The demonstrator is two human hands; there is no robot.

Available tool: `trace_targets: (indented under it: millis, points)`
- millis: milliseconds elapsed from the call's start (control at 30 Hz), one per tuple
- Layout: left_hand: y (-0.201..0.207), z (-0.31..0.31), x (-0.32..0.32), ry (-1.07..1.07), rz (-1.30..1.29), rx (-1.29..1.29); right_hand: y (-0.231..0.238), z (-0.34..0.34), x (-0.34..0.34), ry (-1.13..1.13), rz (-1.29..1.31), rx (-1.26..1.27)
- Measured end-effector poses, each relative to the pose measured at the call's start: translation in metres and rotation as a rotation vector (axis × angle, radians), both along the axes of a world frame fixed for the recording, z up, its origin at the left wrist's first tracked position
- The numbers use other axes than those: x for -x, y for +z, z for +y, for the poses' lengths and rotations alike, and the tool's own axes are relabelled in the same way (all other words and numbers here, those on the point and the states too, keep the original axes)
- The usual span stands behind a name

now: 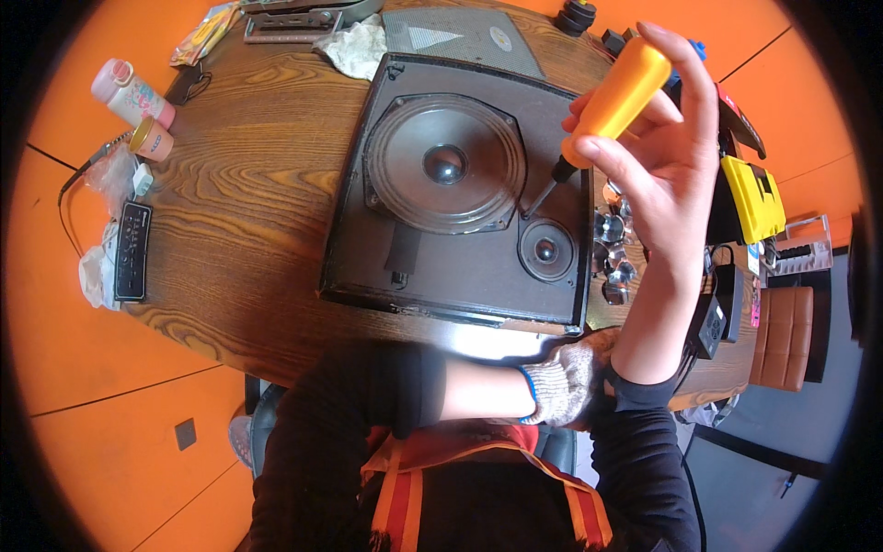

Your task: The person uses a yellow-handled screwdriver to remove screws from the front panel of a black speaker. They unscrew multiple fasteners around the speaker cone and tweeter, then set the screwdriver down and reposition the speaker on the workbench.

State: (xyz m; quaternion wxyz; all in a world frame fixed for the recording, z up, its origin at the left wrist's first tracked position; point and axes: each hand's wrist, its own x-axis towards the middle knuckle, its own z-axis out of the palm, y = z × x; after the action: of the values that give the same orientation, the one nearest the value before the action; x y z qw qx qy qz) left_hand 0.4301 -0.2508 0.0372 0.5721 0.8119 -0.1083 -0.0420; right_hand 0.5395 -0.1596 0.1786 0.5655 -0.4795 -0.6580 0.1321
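Observation:
My bare right hand [676, 152] grips a screwdriver [621, 97] by its yellow handle. The shaft slants down to the left, its tip at the lower right corner of the large woofer's frame [446, 166]. That woofer and a small round tweeter [546, 249] sit in the face of a dark speaker cabinet [469, 271] lying on the table. My left hand [570, 379], in a knitted glove with a blue edge, crosses under my right forearm near the elbow. Its fingers are mostly hidden, so what they hold does not show.
Clear, shiny round pieces [612, 248] lie right of the cabinet. A grey speaker grille [460, 39] and white cloth [354, 48] lie behind it. At left are a bottle [133, 92], a cup [151, 140] and a black panel [134, 253]. A yellow case [754, 198] stands at right.

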Motion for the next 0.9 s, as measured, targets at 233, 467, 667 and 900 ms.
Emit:
trace_targets:
  millis: [233,467,667,900]
  points:
    - [0.000,0.000,0.002,0.007,0.002,0.014,0.005,-0.009,-0.001,0.196,0.169,0.091]
    - [0.002,-0.001,0.002,0.010,0.001,0.035,0.001,-0.004,-0.006,0.138,0.139,0.057]
    - [0.001,-0.003,0.004,0.021,-0.002,0.052,0.004,-0.006,0.002,0.066,-0.003,0.045]
    - [0.008,0.002,0.013,0.064,-0.100,-0.081,0.000,-0.001,0.009,0.166,0.190,0.027]
